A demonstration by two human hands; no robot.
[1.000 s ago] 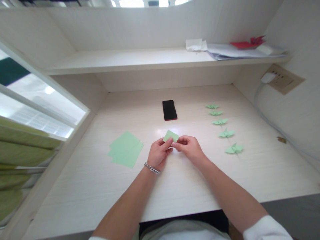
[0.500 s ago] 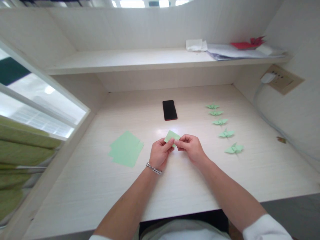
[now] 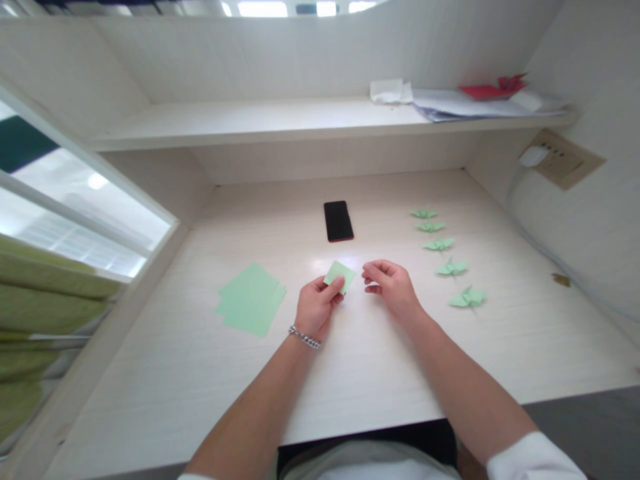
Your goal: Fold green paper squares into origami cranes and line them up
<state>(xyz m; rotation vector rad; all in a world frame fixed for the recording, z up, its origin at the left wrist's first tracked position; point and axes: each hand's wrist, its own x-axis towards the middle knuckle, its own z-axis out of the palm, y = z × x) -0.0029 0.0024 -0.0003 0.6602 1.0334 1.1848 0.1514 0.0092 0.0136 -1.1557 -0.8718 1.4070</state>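
A small folded square of green paper [image 3: 341, 269] is pinched in my left hand [image 3: 319, 303], with the thumb lying across its face. My right hand [image 3: 393, 287] hovers just right of the paper, apart from it; its fingers are a little curled with a gap between thumb and forefinger, and nothing shows between them. To the left on the desk lies a stack of flat green paper sheets [image 3: 253, 299]. Several folded green paper cranes stand in a row on the right, the nearest crane [image 3: 468, 297] beyond my right wrist.
A black phone [image 3: 339, 221] lies on the desk [image 3: 240, 387] beyond my hands. Papers [image 3: 470, 105] and a red folded piece [image 3: 510, 83] rest on the shelf above. A white charger [image 3: 535, 157] sits in the wall socket, its cable [image 3: 543, 248] running down the right side.
My right hand has let go of the folded paper and moved off to the right. The left hand keeps its hold on the paper, shifting slightly left.
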